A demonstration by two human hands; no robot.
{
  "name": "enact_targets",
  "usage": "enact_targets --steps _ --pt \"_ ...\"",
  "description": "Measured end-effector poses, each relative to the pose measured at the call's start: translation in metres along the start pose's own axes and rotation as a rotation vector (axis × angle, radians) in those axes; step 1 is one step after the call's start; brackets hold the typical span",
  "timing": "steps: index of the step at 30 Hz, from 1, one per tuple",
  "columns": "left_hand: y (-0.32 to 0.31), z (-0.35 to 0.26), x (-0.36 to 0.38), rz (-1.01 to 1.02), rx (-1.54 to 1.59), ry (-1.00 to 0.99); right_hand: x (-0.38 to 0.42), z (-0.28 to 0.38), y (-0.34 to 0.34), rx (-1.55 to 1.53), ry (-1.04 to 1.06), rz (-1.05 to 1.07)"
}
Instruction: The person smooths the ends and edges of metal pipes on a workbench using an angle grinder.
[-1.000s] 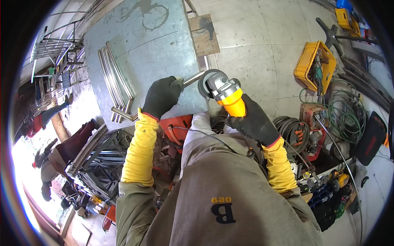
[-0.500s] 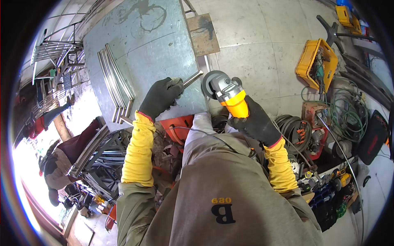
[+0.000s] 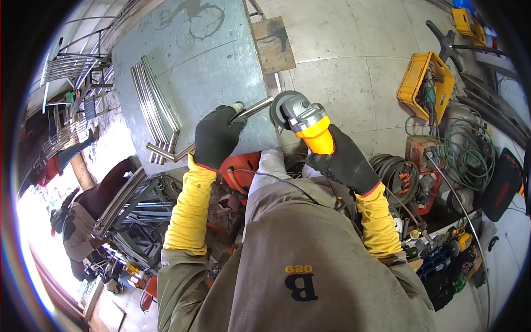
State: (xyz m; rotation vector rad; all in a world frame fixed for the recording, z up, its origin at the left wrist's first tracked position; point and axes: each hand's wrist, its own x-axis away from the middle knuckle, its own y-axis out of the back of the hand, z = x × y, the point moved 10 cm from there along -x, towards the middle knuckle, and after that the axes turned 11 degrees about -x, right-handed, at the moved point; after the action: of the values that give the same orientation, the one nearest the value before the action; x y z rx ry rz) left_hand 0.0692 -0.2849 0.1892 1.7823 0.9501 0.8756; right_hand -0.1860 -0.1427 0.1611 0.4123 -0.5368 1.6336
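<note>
My left hand (image 3: 217, 135), in a dark glove with a yellow sleeve, is closed around a shiny metal tube (image 3: 255, 107) over the near right part of the metal-topped table (image 3: 221, 72). On the other side of the glove the tube comes out low and ends in a bent piece at the left. An angle grinder (image 3: 315, 133) with a grey head and yellow body is gripped in my gloved right hand (image 3: 348, 163). Its dark disc (image 3: 284, 112) is right at the tube's free end, just past the table's right edge.
Several bent metal tubes (image 3: 155, 105) lie side by side on the table's left. A yellow crate (image 3: 412, 83) with tools, coiled hoses (image 3: 392, 171) and machines fill the right. Tube racks (image 3: 138, 205) stand left, where a person (image 3: 83, 221) bends over. A dark cable (image 3: 276, 178) crosses my lap.
My left hand has turned over the tube, and the tube's bent end now shows at the left. The grinder has shifted slightly left, its disc closer to the tube tip.
</note>
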Motion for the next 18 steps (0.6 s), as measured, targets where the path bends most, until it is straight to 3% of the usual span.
enact_targets --steps 9,15,17,18 --pt "0.011 -0.016 0.004 -0.124 -0.067 -0.084 -0.003 0.01 -0.007 0.003 0.089 0.011" --pt "-0.002 0.007 -0.015 0.074 -0.032 0.025 -0.004 0.006 -0.006 0.068 0.114 0.017" --pt "-0.023 0.024 -0.019 0.325 0.006 0.134 -0.003 0.003 -0.007 0.081 0.112 0.016" --pt "-0.023 0.027 -0.02 0.323 0.005 0.134 -0.003 0.0 -0.007 0.065 0.105 0.013"
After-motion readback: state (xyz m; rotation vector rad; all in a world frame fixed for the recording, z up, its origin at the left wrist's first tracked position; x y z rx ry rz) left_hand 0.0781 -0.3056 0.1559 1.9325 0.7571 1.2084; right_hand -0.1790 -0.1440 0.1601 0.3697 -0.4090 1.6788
